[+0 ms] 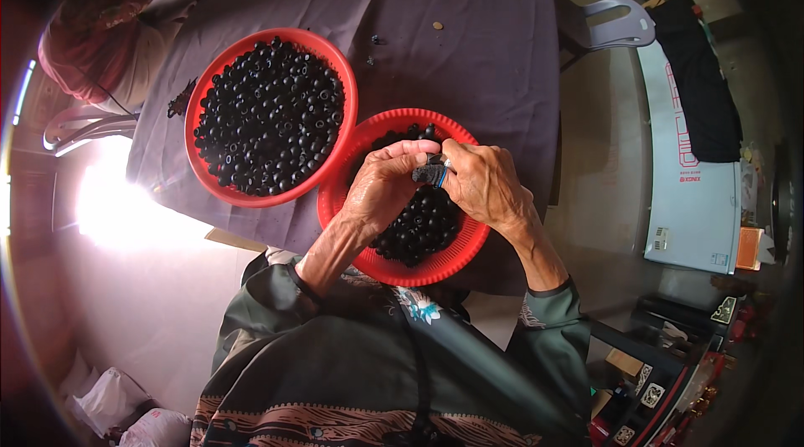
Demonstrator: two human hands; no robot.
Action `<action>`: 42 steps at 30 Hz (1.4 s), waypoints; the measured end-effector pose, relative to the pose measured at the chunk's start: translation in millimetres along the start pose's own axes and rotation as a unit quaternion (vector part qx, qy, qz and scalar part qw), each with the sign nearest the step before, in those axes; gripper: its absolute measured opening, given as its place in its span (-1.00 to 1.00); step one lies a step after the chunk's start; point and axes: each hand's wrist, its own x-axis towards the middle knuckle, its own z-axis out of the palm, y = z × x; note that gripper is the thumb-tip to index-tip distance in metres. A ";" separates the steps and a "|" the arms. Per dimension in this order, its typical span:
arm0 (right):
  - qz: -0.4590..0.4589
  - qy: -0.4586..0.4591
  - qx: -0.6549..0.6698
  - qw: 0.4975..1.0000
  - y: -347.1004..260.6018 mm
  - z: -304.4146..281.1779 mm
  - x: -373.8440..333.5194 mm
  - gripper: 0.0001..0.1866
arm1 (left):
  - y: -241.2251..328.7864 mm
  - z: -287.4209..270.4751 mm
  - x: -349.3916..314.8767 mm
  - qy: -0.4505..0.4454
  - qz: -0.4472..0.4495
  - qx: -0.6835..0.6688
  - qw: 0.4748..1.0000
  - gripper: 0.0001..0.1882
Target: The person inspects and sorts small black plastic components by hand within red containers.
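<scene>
Over a red slotted plastic basket (pixel 459 258), my left hand (pixel 374 189) and my right hand (pixel 488 185) meet with fingertips pinched together. Between them is a small black piece (pixel 435 160), mostly hidden by the fingers. Just below it, against my right hand's fingers, sits a dark covering with a blue edge (pixel 430 175); whether it is a finger wrap I cannot tell. Small shiny black round pieces (pixel 419 225) lie in the basket under my hands. To the left, a red plastic bowl (pixel 352 82) is filled with similar black pieces (pixel 272 116), several showing round holes.
Both containers stand on a table with a dark purple cloth (pixel 494 53). A coin-like disc (pixel 437 25) and small dark bits lie beyond. Another person (pixel 100 53) sits at the far left. A grey plastic chair (pixel 620 24) and a white chest (pixel 691 212) with black cloth stand right.
</scene>
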 end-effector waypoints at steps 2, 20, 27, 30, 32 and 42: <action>-0.002 -0.003 -0.004 1.000 1.0 0.4 -0.3 -0.84 | 0.8 2.9 -0.7 0.003 0.005 -0.001 1.000 -0.81; 0.023 0.012 -0.002 1.000 5.2 -2.7 1.5 -0.59 | -6.1 -3.5 0.7 -0.018 -0.030 -0.092 0.995 -0.77; 0.009 -0.012 0.009 1.000 1.4 -4.2 4.2 -0.63 | -4.7 1.7 -0.9 0.005 -0.024 -0.060 0.998 -0.77; 0.010 -0.020 0.007 1.000 0.7 -3.7 4.4 -0.65 | -3.5 1.5 -1.1 0.008 -0.024 -0.052 0.998 -0.77; 0.010 -0.018 0.001 1.000 1.4 -2.5 3.2 -0.67 | -3.8 1.6 -1.0 0.006 -0.027 -0.042 0.999 -0.78; 0.017 -0.025 -0.011 0.999 -0.2 0.7 1.3 -0.81 | -3.1 6.1 -0.8 0.031 -0.003 -0.011 0.999 -0.78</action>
